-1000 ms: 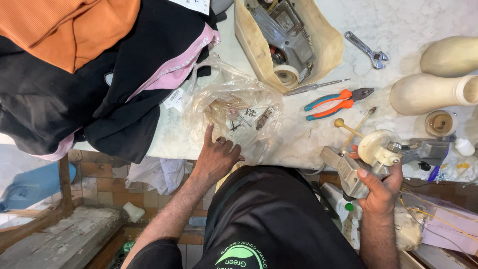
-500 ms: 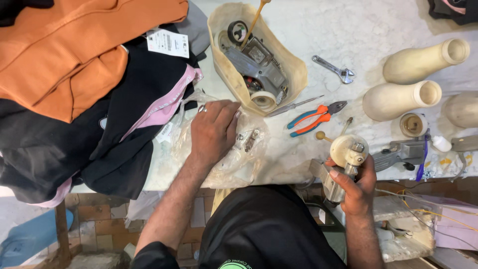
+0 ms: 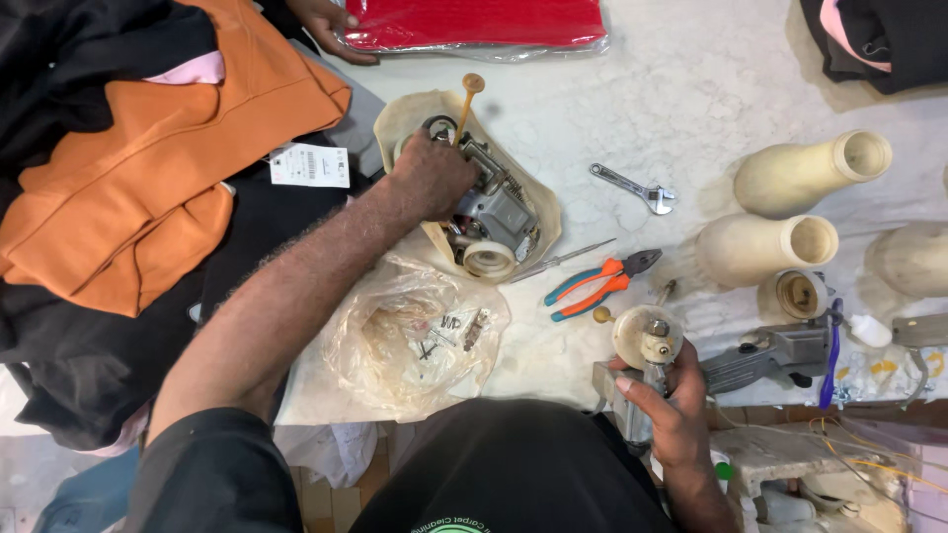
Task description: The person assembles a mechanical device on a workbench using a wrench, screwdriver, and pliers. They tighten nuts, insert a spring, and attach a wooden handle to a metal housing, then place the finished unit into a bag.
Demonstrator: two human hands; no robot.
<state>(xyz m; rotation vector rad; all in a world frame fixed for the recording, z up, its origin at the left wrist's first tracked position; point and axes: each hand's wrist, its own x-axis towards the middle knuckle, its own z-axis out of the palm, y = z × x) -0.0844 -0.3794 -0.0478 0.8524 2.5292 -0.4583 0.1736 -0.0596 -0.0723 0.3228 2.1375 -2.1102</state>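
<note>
While the left hand point(image 3: 434, 176) reaches out over the white table point(image 3: 691, 89), its fingers curl down onto the grey metal mechanism point(image 3: 489, 212) lying in a beige cloth wrap point(image 3: 538, 212), knuckles up, grip looks closed on the part's upper-left end. That mechanism runs long from the fingers toward lower right, ending at a cream spool. Nearer the body, the right hand point(image 3: 664, 410) clenches a cream round-topped tool part point(image 3: 644, 341). Orange-handled pliers point(image 3: 597, 281) lie between both hands, a clear bag of small hardware point(image 3: 420, 336) below the left forearm.
</note>
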